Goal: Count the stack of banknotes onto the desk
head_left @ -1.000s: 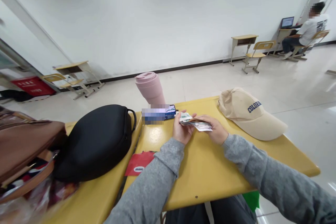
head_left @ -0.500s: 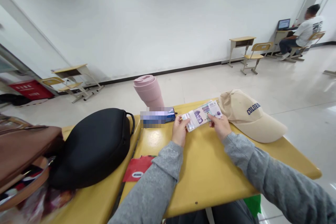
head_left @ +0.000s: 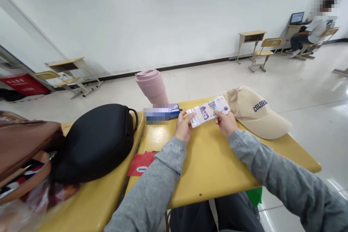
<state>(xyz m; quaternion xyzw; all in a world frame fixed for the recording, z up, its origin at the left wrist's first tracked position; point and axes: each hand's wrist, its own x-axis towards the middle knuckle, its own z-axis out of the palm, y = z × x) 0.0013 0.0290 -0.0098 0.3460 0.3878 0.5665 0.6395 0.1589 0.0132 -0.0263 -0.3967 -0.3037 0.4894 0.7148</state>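
Observation:
I hold a banded stack of banknotes (head_left: 208, 110) between both hands, its printed face turned up toward me, just above the yellow desk (head_left: 217, 174). My left hand (head_left: 183, 128) pinches the stack's left end. At the right half, my right hand (head_left: 225, 122) grips it, thumb on top. Both sleeves are grey.
A beige cap (head_left: 254, 114) lies right of the notes. A pink cup (head_left: 152, 87) and a blue object (head_left: 174, 110) stand behind them. A black case (head_left: 95, 141), a brown bag (head_left: 24, 148) and a red pouch (head_left: 141, 163) lie left. A person (head_left: 315, 30) sits at a far desk.
The stack went from lying edge-on and low between my hands to being tilted up with its printed face showing. Both hands moved slightly away from me with it.

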